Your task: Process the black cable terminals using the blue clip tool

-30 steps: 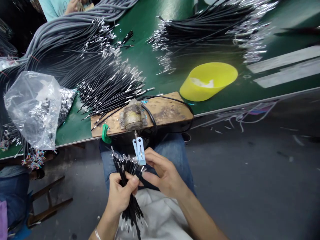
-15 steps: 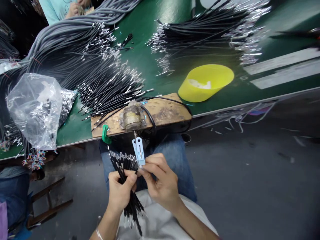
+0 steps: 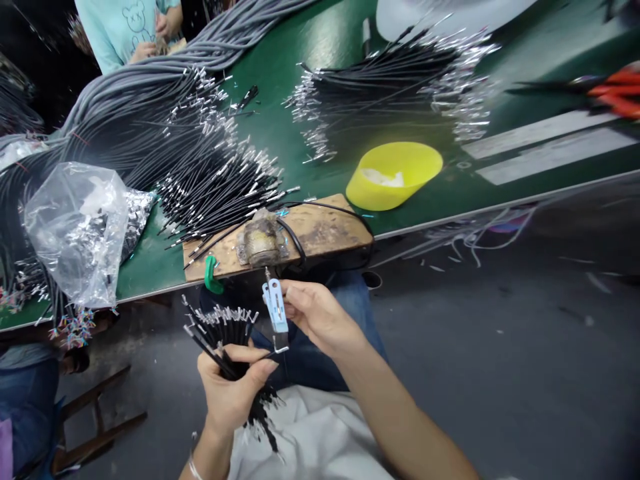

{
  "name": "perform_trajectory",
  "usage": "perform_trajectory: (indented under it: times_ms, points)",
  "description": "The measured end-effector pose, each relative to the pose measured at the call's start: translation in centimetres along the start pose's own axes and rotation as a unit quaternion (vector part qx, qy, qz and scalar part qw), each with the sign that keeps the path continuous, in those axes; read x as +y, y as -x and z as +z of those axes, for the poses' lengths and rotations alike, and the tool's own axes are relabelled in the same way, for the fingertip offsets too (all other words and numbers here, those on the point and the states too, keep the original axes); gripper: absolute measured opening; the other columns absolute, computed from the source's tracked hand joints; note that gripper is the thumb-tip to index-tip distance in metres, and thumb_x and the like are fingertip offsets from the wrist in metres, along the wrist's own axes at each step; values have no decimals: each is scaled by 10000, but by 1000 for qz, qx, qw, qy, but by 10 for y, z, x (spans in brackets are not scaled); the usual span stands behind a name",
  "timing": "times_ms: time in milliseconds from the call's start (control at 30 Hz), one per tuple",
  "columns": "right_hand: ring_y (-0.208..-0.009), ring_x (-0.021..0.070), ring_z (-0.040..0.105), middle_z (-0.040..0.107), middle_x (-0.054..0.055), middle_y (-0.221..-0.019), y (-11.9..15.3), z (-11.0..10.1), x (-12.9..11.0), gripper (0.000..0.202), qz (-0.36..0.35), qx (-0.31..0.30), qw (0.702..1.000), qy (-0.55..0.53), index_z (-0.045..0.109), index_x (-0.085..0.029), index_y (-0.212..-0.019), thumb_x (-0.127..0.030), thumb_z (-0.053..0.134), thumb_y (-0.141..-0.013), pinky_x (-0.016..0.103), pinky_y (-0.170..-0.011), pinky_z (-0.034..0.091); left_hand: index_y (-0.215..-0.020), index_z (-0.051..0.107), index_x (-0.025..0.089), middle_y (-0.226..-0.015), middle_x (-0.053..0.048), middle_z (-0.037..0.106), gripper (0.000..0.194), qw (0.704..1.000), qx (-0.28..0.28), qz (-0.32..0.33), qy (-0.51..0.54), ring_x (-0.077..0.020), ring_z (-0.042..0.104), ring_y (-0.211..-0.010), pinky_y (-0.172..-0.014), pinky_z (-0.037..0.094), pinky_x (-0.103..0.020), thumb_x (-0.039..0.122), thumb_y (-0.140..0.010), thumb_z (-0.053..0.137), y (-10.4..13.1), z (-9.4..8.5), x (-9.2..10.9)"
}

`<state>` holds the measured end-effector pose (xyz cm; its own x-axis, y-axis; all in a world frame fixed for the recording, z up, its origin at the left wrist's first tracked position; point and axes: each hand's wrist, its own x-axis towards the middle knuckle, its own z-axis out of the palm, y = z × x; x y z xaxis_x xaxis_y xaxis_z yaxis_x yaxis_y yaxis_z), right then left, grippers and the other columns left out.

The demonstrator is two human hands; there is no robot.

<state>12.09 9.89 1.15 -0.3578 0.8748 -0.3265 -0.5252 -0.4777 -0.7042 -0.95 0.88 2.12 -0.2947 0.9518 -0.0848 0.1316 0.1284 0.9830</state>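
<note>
My left hand (image 3: pixel 227 390) is closed round a bundle of thin black cables (image 3: pixel 227 327) with silver ends fanned upward. Between its thumb and forefinger, one cable reaches toward the jaws of a light-blue clothespin (image 3: pixel 275 307); its silver tip (image 3: pixel 281 349) lies just below them. The clothespin hangs from the metal shaft of a small, grimy motor (image 3: pixel 263 241). My right hand (image 3: pixel 320 317) has its thumb and fingers drawn together at the clothespin's upper end, where the clothespin partly hides the fingertips.
The motor sits on a wooden board (image 3: pixel 330 230) at the green table's edge, beside a green clamp (image 3: pixel 213 275). Around it are cable piles (image 3: pixel 220 180), a plastic bag (image 3: pixel 75 233), a yellow cup (image 3: pixel 395 177) and orange-handled scissors (image 3: pixel 615 90). A person (image 3: pixel 120 33) works across the table.
My right hand has moved up from the clothespin's jaws to its upper end. My left hand has shifted slightly left and down with the cable bundle. The camera view has shifted slightly.
</note>
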Motion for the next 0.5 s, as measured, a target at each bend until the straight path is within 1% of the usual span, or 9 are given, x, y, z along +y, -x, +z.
perform_trajectory:
  times_ms: [100, 233, 367, 500]
  points:
    - [-452, 65, 383, 497, -27, -483, -3, 10, -5, 500, -17, 11, 1000, 21, 578, -130, -505, -594, 765, -490, 202, -428, 271, -656, 751, 171, -631, -47, 737, 54, 1000, 15, 9, -2, -203, 675, -592, -660, 556, -323, 217, -629, 761, -1, 0, 2]
    - [-407, 53, 317, 419, -66, -435, -3, 19, -2, 484, -16, 34, 999, -9, 485, -164, -480, -556, 769, -505, 198, -392, 237, -635, 758, 209, -579, -26, 719, 71, 1000, 4, 13, -6, -170, 641, -519, -627, 554, -308, 279, -631, 768, -6, 7, 7]
    - [-395, 43, 248, 339, -91, -412, -6, 20, 4, 496, -40, 58, 997, -11, 425, -182, -465, -522, 784, -491, 198, -377, 174, -607, 764, 248, -557, -14, 710, 65, 1000, 0, -18, -1, -143, 632, -514, -553, 529, -239, 309, -614, 785, -14, 9, 10]
    - [-411, 51, 237, 320, -79, -442, -9, 13, 12, 561, -47, 59, 997, 17, 405, -187, -465, -656, 708, -517, 212, -391, 167, -582, 764, 243, -544, -26, 708, 107, 994, -77, -74, 29, -158, 642, -489, -499, 527, -239, 341, -575, 806, -23, 2, 10]
